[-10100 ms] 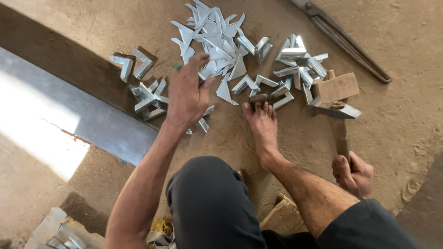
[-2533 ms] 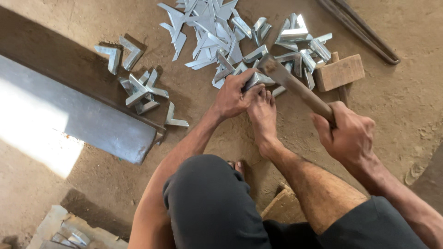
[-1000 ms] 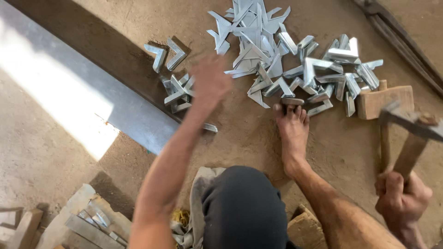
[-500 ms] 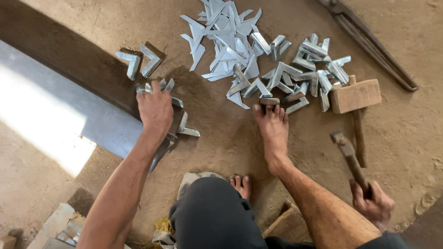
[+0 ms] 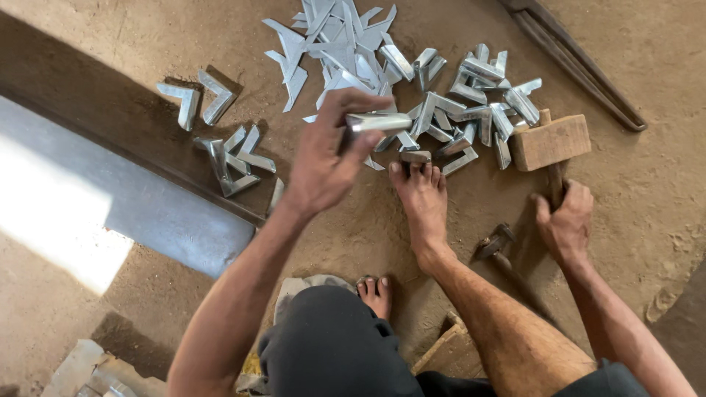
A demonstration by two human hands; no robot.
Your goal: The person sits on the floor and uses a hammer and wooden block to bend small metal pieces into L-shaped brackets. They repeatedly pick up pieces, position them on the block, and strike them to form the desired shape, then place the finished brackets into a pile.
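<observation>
Left hand [image 5: 323,158] pinches a bent metal bracket [image 5: 379,122] (long axis sideways) above the pile [image 5: 412,88]; right hand [image 5: 565,220] grips a mallet handle [image 5: 553,180].

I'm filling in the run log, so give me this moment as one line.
left hand: holds bent shiny metal angle piece | right hand: grips handle of square wooden mallet | metal hammer: lying on dirt floor

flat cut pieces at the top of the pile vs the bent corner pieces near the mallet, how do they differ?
The flat cut pieces lie thin and flush on the dirt; the bent corner pieces are folded into angles and stand up off it. The flat ones taper to pointed tips; the bent ones have square ends. The left hand holds a bent one, no flat one. Both are shiny grey metal in one pile, beside the wooden mallet.
</observation>
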